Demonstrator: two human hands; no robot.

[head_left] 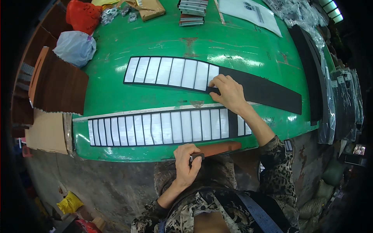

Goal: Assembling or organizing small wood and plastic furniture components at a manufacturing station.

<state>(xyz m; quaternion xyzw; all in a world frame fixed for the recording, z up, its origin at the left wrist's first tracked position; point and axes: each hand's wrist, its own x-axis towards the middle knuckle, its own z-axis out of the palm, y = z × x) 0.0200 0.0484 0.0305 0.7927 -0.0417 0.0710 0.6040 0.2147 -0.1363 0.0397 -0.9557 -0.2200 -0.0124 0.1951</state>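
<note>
My right hand [229, 92] rests on a long curved black strip [268, 87], its fingers curled at the last of several white rectangles [182, 72] on it. Whether something small is pinched under those fingertips is hidden. Close to the table's front edge, my left hand [187, 164] is closed around a small dark object [197, 156] with a rounded end, whose kind I cannot make out. Just beyond that hand lies a narrow reddish-brown piece [219, 148]. A second black strip [233, 126], covered with white rectangles, lies between my hands, along the front edge.
The green table [163, 42] carries a brown wood-look box [60, 81] and a white plastic bag [75, 47] at left. At the back are a red bag [82, 16] and a stack of flat pieces [192, 11]. Long black panels [309, 73] line the right edge.
</note>
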